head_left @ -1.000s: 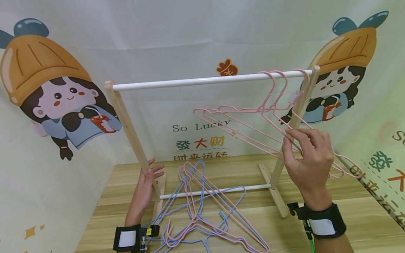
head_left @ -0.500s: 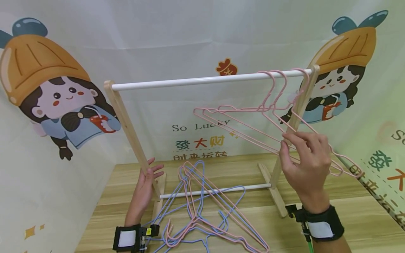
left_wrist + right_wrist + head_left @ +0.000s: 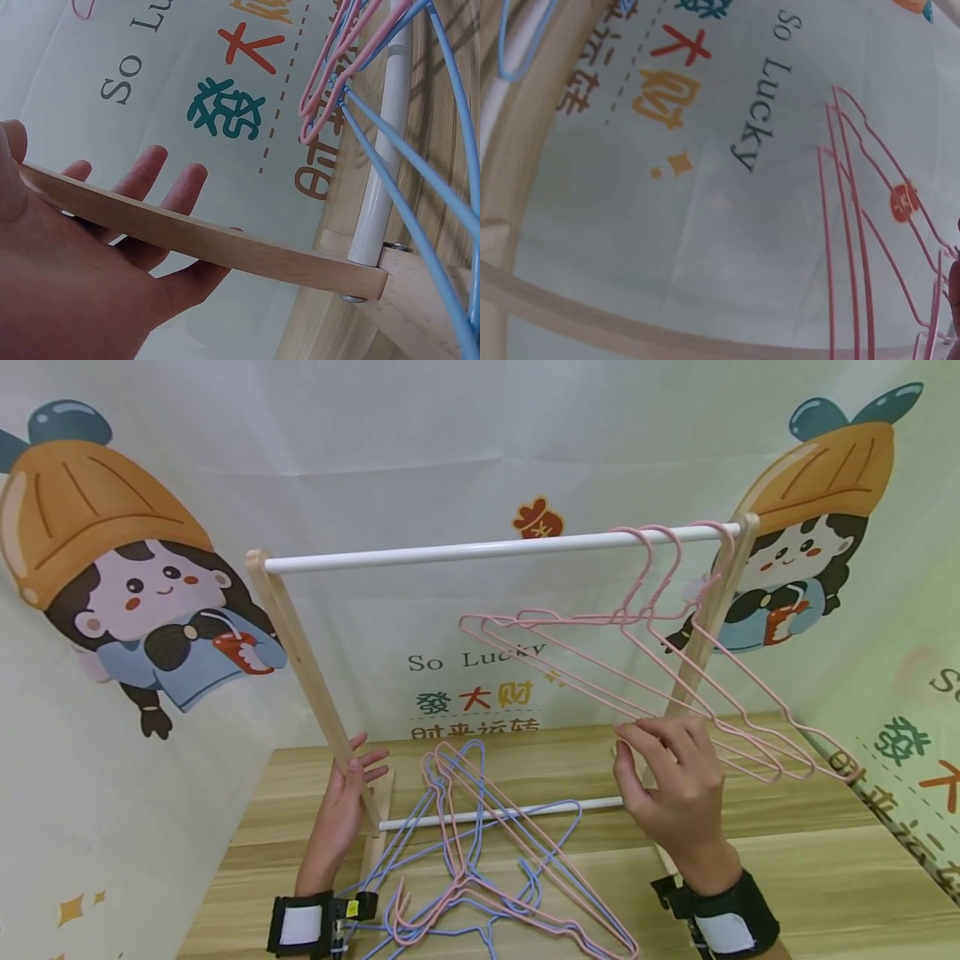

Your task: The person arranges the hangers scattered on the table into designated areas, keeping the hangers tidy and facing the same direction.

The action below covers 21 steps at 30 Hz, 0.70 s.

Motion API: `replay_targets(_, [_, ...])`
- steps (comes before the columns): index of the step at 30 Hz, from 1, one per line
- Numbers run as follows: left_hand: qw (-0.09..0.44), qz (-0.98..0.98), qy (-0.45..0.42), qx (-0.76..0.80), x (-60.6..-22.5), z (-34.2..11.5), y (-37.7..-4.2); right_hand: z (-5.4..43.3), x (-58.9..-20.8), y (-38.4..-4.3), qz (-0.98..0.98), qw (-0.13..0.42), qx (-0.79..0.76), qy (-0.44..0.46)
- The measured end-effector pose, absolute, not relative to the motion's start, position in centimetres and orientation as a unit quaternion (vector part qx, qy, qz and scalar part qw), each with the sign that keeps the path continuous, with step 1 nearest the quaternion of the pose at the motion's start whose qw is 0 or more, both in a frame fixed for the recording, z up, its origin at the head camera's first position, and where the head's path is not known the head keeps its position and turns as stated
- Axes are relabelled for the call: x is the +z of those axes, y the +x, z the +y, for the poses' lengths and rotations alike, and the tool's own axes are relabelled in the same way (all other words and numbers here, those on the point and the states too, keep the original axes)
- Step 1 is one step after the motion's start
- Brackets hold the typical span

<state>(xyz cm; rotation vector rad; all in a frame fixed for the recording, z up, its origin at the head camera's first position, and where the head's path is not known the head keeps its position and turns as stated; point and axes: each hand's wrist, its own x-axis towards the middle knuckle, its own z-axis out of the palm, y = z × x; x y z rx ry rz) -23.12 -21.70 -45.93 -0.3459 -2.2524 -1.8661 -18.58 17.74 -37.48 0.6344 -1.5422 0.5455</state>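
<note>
A small garment rack stands on the table, its white top rail (image 3: 450, 556) between wooden posts. Three pink hangers (image 3: 627, 617) hang near the rail's right end, and their arms fill the right of the right wrist view. My right hand (image 3: 671, 785) is below and in front of them, fingers loosely bent, thumb and index tips near each other, holding nothing visible. My left hand (image 3: 337, 814) rests against the left post (image 3: 195, 236), thumb in front and spread fingers showing beyond it. Blue hangers (image 3: 482, 777) and pink hangers (image 3: 461, 881) lie overlapping on the table.
A white lower bar (image 3: 600, 806) joins the rack's feet, and the hanger pile partly covers it. Printed cloth (image 3: 375, 485) forms walls behind and at both sides. Wood-grain tabletop (image 3: 810, 885) shows at the right.
My right hand has come away from the hanging pink hangers, moving left and down, so more of their right arms shows. The left hand has stayed at the post.
</note>
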Motion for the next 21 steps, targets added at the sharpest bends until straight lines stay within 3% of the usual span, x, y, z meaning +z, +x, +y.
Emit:
replay_targets(12, [0.095,-0.762,-0.119,-0.629,-45.9,-21.7,-23.1,17.0,-42.1,-19.5,-0.740,0.551,0.257,0.288])
replay_targets(21, [0.098,-0.761,-0.121,-0.629,-45.8,-21.8,-23.1,17.1,-44.0,-20.0,-0.824,0.401,0.275,0.290])
